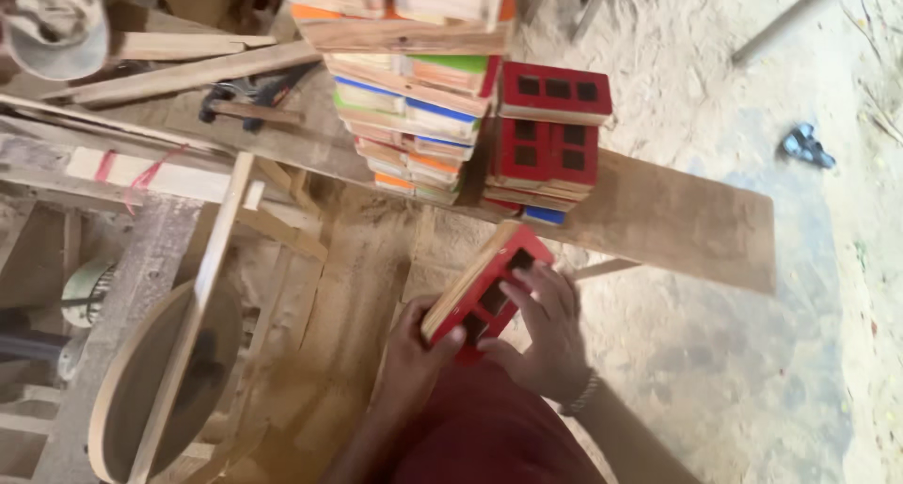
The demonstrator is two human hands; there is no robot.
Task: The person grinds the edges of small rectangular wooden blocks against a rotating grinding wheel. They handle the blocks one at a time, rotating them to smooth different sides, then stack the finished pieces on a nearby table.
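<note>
Far to the left of the held piece, a round wooden disc (155, 390) stands low on the frame of a bench, with a long pale slat (202, 296) leaning across it. Above that, well up and left of the hands, a hammer (246, 101) lies on a wide plank (677, 225) that runs across the sandy floor.

The left hand (414, 357) grips the lower left edge of a red wooden block (484, 291), its thumb curled over the pale unpainted side, fingers pressed around the wood. The block is tilted, its red face with dark square cut-outs turned up and to the right, held above the person's dark red lap. The right hand (546, 329) lies on that red face from the right, fingers spread flat over the cut-outs, thumb under the lower corner, so the block is clamped between both hands.

Straight above the grip, on the plank, rises a tall stack of coloured wooden pieces (414, 117) with green, blue and orange edges. Just right of it stands a shorter stack of red blocks (550, 136) with the same square holes. Far up and right of the hands, a small blue object (806, 145) lies on the sand; I cannot tell what it is.
</note>
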